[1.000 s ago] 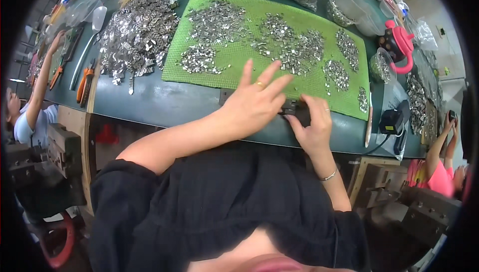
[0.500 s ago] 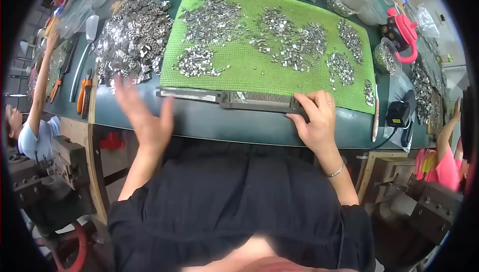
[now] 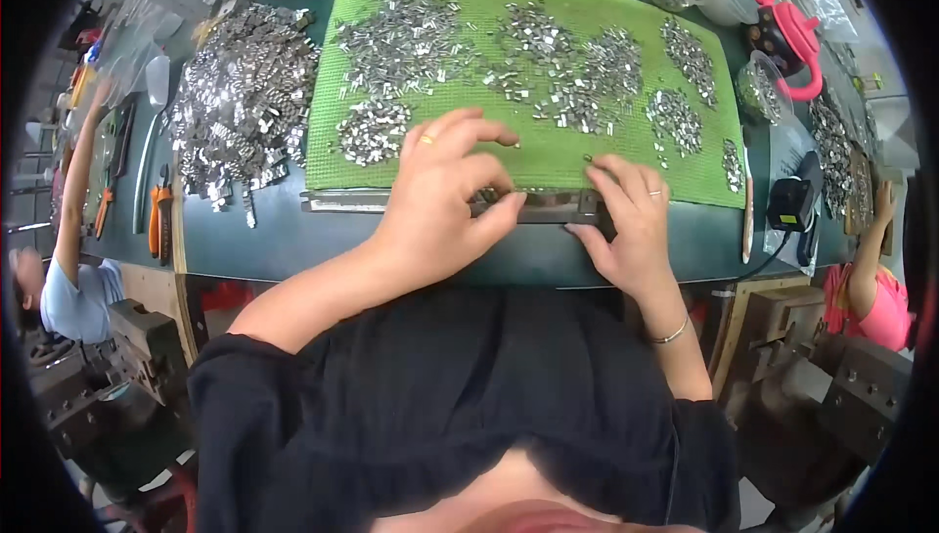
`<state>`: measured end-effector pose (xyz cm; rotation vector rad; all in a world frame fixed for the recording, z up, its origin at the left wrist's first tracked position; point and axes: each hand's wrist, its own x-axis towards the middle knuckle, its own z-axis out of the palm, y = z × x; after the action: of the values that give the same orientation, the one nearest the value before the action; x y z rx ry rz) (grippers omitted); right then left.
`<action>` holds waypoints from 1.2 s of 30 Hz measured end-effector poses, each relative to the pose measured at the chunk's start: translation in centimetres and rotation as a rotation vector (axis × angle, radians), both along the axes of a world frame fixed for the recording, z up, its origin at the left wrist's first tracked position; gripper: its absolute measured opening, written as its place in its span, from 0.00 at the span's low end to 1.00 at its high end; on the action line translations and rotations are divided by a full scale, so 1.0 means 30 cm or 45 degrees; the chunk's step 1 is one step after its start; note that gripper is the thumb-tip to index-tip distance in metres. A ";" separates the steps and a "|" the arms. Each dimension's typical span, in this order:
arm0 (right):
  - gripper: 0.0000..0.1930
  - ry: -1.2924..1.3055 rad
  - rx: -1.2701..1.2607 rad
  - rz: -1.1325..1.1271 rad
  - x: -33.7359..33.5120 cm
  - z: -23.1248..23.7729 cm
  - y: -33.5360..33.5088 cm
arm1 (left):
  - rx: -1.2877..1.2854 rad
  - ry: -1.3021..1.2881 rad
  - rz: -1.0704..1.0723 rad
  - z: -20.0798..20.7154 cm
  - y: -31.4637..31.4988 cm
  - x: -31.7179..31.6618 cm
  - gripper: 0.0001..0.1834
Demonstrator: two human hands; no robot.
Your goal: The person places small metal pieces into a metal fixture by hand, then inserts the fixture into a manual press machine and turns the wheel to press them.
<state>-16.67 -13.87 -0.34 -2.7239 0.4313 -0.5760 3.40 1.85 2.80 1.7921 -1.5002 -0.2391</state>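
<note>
A long, narrow dark metal bar (image 3: 555, 211) lies along the near edge of a green mesh mat (image 3: 469, 156). My left hand (image 3: 442, 202) is over its middle, thumb and index finger nearly meeting at the bar; whatever lies between them is too small to make out. The other left fingers arch over the mat. At the bar's right end, my right hand (image 3: 631, 225) grips with the thumb on the near side and fingers on the far side. Small shiny metal pieces lie in several piles on the mat, the closest a small pile (image 3: 374, 132) beyond my left hand.
Left of the mat is a big heap of metal clips (image 3: 245, 103), with orange-handled pliers (image 3: 161, 215) beside it. To the right stand a pink-lidded pot (image 3: 787, 39), a plastic tub of pieces (image 3: 763, 93) and a black adapter (image 3: 794, 202). People sit at both sides.
My left hand has moved right, from beside the clip heap to the middle of the bar. The right hand stays at the bar's right end. Some clips at the heap's near edge have shifted.
</note>
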 end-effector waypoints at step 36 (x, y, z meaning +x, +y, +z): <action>0.03 0.028 -0.116 0.419 0.428 0.005 0.016 | 0.222 -0.880 -0.259 0.015 0.045 0.238 0.05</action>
<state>-3.83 -13.39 -0.19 -2.8037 -0.0426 -0.4859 10.55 3.21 3.27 1.9666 -2.2022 0.1830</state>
